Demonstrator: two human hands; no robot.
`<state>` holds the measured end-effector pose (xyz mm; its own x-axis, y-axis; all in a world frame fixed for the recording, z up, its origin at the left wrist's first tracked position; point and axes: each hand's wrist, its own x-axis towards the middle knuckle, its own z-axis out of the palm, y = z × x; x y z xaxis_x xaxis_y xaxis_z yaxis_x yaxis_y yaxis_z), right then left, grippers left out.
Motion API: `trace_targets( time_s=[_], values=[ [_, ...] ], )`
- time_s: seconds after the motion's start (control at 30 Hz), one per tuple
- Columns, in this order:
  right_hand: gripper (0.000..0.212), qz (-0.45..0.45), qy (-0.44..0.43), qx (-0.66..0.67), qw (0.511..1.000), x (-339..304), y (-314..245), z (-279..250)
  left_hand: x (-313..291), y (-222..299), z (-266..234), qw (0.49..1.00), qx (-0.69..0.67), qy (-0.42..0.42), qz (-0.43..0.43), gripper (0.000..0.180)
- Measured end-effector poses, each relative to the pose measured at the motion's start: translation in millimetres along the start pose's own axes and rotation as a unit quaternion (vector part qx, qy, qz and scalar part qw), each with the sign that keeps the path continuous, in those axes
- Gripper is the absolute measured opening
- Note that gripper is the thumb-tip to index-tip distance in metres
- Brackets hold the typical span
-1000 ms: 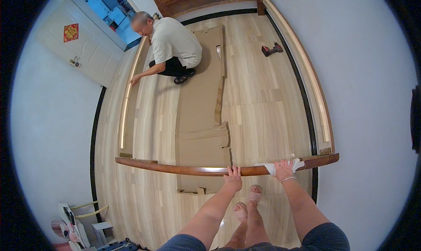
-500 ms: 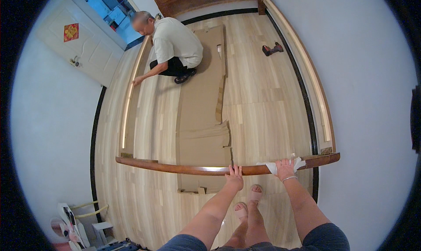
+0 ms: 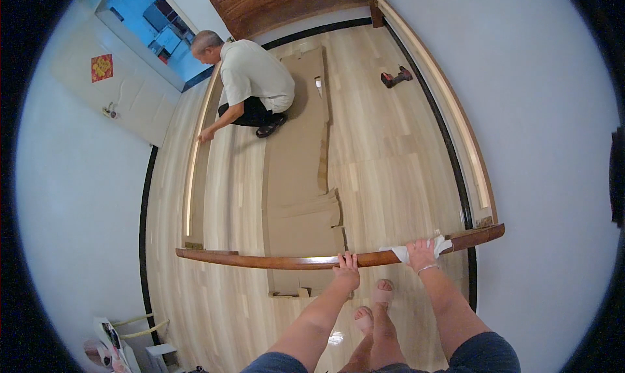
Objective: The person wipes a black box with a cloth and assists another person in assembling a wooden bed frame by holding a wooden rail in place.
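Observation:
A long, curved brown wooden bed footboard (image 3: 260, 261) spans the floor in front of me. My left hand (image 3: 347, 272) grips its top edge near the middle, fingers hooked over the far side. Farther right, my right hand (image 3: 422, 252) is closed over the same edge, with a crumpled white cloth (image 3: 443, 245) pressed between palm and wood. A left side rail (image 3: 194, 197) and a right side rail (image 3: 480, 189) run from the footboard's ends toward the far wall. Another person (image 3: 254, 77) squats by the left rail, one hand on it.
A brown headboard (image 3: 293, 8) stands at the far wall. Flattened cardboard (image 3: 293, 158) lies between the rails. A red and black cordless drill (image 3: 396, 77) rests on the floor near the right rail. White door (image 3: 111, 86) at left; a small white stool (image 3: 161, 357) lower left.
The whole view has shifted and turned slightly, so the footboard's left end sits lower in the picture. Both hands keep their hold, and the other person remains squatting at the left rail.

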<state>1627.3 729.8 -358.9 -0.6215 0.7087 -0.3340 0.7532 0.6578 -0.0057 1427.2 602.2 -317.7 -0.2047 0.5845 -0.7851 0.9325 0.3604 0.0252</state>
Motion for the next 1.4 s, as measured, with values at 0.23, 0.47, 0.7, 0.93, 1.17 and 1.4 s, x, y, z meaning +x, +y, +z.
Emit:
trace_targets(
  time_s=[0.23,0.47,0.7,0.93,1.17,1.4],
  values=[
    [0.05,0.016,-0.041,0.028,0.999,-1.9,-4.7,-13.1,-3.4,1.8,-0.8,1.0,0.025,-0.013,-0.008,0.062],
    [0.036,0.023,-0.027,0.03,0.999,-1.3,-3.7,-7.4,2.4,-0.4,7.0,1.0,0.02,0.0,0.002,0.064],
    [0.032,0.02,-0.041,0.009,0.999,-0.9,-2.2,-1.0,0.0,-0.8,15.7,0.998,0.032,0.041,0.028,0.064],
    [0.037,0.006,0.017,-0.01,1.0,-2.6,1.1,29.2,-12.8,8.7,18.4,0.998,0.062,0.007,0.018,0.072],
    [0.03,0.01,-0.029,0.003,1.0,-5.7,-4.8,-6.9,-11.0,1.8,25.2,0.998,0.052,0.031,0.026,0.071],
    [0.047,0.0,-0.008,-0.042,0.999,0.9,-2.3,15.3,-9.2,-3.6,25.4,0.998,0.022,0.039,0.032,0.063]
  ],
)
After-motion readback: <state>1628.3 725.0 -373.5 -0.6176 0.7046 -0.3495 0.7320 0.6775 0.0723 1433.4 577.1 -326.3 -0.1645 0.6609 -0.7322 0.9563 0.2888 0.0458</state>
